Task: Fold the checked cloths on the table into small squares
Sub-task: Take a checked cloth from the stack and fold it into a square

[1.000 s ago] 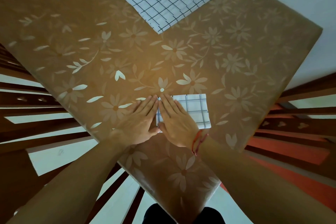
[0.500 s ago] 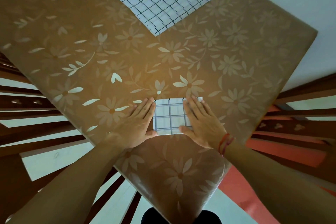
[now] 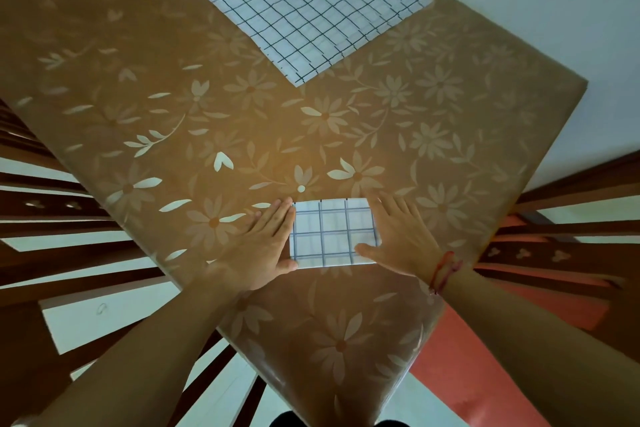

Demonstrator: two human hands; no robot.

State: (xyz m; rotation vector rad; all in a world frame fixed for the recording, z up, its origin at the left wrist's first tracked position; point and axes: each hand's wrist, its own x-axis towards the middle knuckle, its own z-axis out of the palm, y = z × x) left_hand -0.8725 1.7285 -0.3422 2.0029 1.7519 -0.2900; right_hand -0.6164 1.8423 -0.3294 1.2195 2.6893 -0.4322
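At six o'clock on the worktop [image 3: 485, 121], our flat, open hands, left hand [image 3: 258, 246] and right hand [image 3: 398, 236], flank the folded cloth [image 3: 332, 236], apparently pressing its creases.

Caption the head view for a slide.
Both hands, left hand and right hand, flank the folded checked cloth; unfolded checked cloth waits.

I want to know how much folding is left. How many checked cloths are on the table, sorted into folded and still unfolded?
Folded into a small square: 1, the folded cloth between the hands
Still spread flat: 1, the unfolded cloth at the far end of the table
Total: 2
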